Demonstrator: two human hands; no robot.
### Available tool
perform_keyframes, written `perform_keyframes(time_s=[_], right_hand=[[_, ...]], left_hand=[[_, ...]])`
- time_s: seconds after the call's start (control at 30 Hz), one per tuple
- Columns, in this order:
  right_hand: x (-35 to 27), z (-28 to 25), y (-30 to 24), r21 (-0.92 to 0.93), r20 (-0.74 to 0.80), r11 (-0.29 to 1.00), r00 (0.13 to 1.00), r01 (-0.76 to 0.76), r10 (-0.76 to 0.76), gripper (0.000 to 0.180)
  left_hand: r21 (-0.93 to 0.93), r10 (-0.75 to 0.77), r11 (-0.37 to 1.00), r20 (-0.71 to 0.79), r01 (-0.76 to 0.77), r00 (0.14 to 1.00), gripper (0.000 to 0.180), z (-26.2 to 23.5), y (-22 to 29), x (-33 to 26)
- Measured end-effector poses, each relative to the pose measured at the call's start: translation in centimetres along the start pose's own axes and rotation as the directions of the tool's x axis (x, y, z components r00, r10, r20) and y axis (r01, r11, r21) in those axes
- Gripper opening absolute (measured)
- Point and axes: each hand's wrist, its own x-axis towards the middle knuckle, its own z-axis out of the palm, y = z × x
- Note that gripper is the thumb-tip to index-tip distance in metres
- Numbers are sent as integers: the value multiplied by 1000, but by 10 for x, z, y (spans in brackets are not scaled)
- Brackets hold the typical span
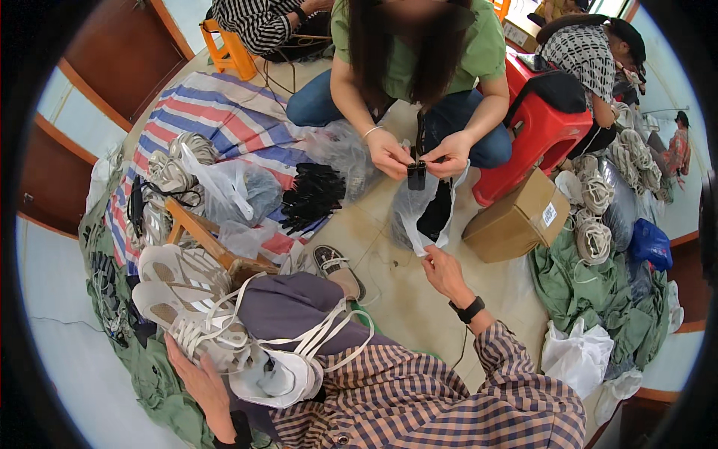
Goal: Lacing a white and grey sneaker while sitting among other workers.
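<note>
Pinches the rim of a see-through plastic bag point(404, 222) with the right hand point(446, 274), fingertips together. Has the left hand point(200, 385) against the side of a beige shoe point(209, 327) on the lap; cannot tell if gripping it. Meets another person's hands point(449, 153) in the way, right over the bag, holding a small black piece point(416, 178). Has a cardboard box point(502, 224) and red stool point(535, 123) to the right, and a wooden stand point(207, 241) just past the shoe, near a striped sheet point(224, 123).
</note>
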Motion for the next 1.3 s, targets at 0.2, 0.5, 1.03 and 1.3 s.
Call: perform_keyframes(time_s=[0.2,0.5,1.03,1.3], right_hand=[[-1,-2,3,-28,-34,999,999,33,-34,24],[34,45,-94,169,171,968,961,188,-216,59],[173,203,-141,537,460,708,863,-458,210,73],[61,119,-141,695,598,641,757,-325,-264,23]], left_hand=[[-33,-32,999,2,32,1000,63,-2,9,8],[-34,-80,996,15,80,997,69,-2,0,1],[41,-24,999,43,22,999,66,-1,0,7],[68,-29,997,24,27,999,63,-3,0,2]])
